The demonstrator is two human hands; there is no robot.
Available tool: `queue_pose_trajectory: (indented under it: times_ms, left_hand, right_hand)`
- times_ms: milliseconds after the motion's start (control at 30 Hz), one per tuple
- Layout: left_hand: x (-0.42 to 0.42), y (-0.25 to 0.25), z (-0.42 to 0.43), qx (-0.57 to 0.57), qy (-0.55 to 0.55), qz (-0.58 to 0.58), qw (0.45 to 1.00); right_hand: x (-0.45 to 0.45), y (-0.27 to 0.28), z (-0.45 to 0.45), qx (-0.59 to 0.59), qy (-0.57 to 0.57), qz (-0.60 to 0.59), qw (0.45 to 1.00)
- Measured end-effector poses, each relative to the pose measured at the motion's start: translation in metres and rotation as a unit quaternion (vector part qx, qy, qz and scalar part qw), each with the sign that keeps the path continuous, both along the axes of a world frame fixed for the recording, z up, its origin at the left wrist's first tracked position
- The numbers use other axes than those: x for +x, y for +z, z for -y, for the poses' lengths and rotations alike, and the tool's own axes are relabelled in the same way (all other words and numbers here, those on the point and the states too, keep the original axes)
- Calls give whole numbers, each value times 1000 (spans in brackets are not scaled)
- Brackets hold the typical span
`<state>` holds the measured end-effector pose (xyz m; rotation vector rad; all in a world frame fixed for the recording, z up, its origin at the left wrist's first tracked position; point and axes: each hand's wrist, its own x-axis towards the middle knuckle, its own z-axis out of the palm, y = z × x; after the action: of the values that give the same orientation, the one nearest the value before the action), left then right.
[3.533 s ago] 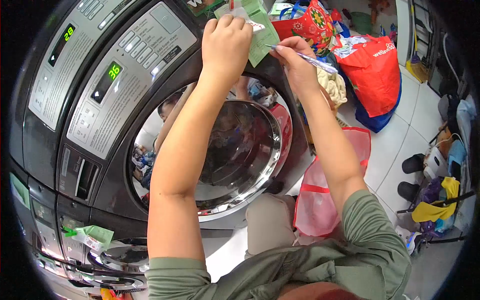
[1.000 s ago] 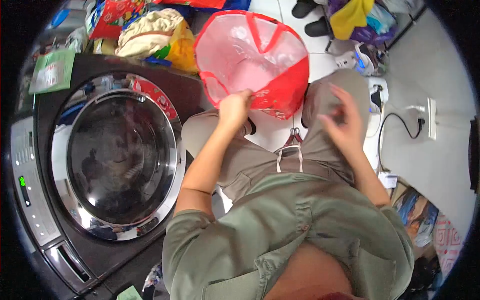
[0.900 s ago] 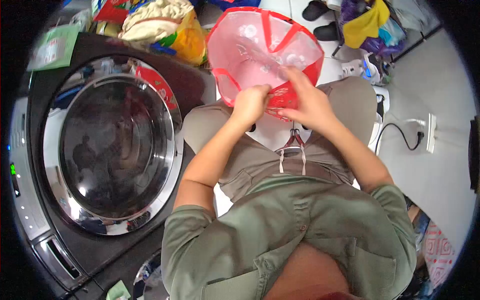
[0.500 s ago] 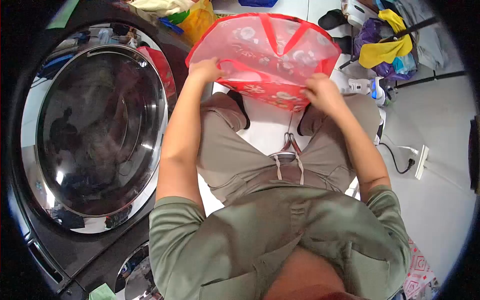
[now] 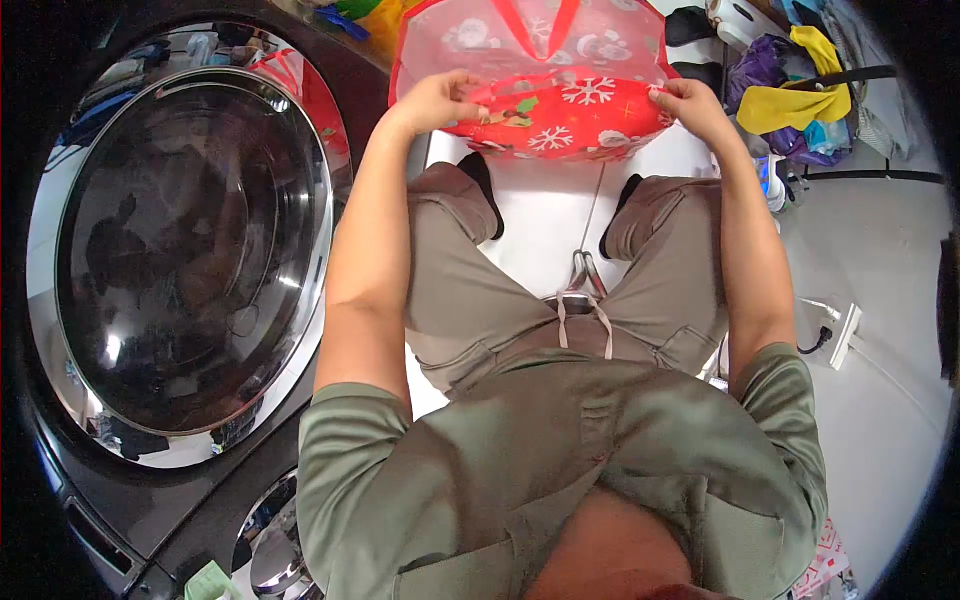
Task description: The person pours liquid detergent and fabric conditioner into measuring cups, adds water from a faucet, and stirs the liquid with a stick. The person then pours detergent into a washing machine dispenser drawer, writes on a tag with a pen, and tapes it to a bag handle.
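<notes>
A large red gift bag [image 5: 560, 125] with white snowflakes and Santa figures is held in front of my knees, its near panel tilted up toward me. My left hand [image 5: 437, 103] pinches the rim of that panel near its left side. At the right corner, my right hand [image 5: 694, 106] grips the same rim between thumb and fingers. A red strap handle [image 5: 540, 40] hangs in a loop against the far panel. The top of the bag runs out of the picture, and what lies inside is hidden.
To my left is a black front-loading machine with a round glass door [image 5: 190, 250], which is closed. A rack [image 5: 850, 75] with yellow and purple cloths stands at the right. A power strip [image 5: 846, 337] with plugged cables is on the right side.
Both hands have moved up and away from me with the bag. My right hand has shifted right, and the near panel is now spread wider, its pattern facing me.
</notes>
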<state>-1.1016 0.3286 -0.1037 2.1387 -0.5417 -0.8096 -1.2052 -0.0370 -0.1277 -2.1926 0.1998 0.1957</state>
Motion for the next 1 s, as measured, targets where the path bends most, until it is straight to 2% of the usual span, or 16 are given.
queue_pose_trajectory:
  times_ms: [200, 300, 367, 467, 500, 533, 600, 667, 733, 767, 800, 833, 867, 933, 967, 1000]
  left_hand:
    - [30, -10, 10, -6, 40, -24, 999]
    - [36, -30, 8, -35, 33, -24, 999]
    - [27, -1, 13, 18, 15, -77, 997]
    - [21, -9, 14, 33, -87, -54, 994]
    - [12, -1, 18, 40, -74, -110, 990]
    - [2, -8, 22, 40, -76, -111, 990]
    - [-19, -25, 35, -23, -89, -187, 978]
    - [-63, -11, 51, 29, -104, -232, 967]
    - [-107, -16, 57, 29, -193, -151, 969]
    - [-126, -10, 57, 25, -236, -123, 964]
    - [-145, -4, 55, 23, -277, -99, 955]
    - [-163, -8, 48, 15, -270, -72, 960]
    - [-178, -11, 41, 7, -261, -44, 964]
    - [-199, 3, 32, 11, -258, -73, 963]
    - [-209, 5, 26, 29, -280, -12, 960]
    - [-218, 7, 20, 46, -301, 52, 951]
  right_hand:
    - [9, -8, 5, 36, -24, -20, 999]
    - [6, 0, 2, -74, -13, 23, 997]
    - [2, 22, -3, -171, -10, -40, 984]
    - [-6, 15, 4, -96, -60, -95, 989]
    - [-7, 12, 10, -126, 15, -148, 981]
    - [-15, 7, 7, -126, 14, -150, 981]
    - [-39, 1, -9, -391, 144, -35, 908]
    - [-50, 48, -58, -421, 106, -149, 889]
    - [-66, 70, -92, -537, 48, 160, 827]
    - [-60, 76, -99, -538, 52, 158, 826]
    - [-54, 80, -105, -514, 39, 233, 825]
    - [-49, 78, -110, -484, 26, 306, 820]
    - [-40, 62, -107, -480, 33, 302, 823]
    - [-23, 16, -89, -254, 90, 137, 953]
    - [-22, 8, -81, -251, 94, 128, 955]
    - [-20, 9, -75, -259, 143, 31, 955]
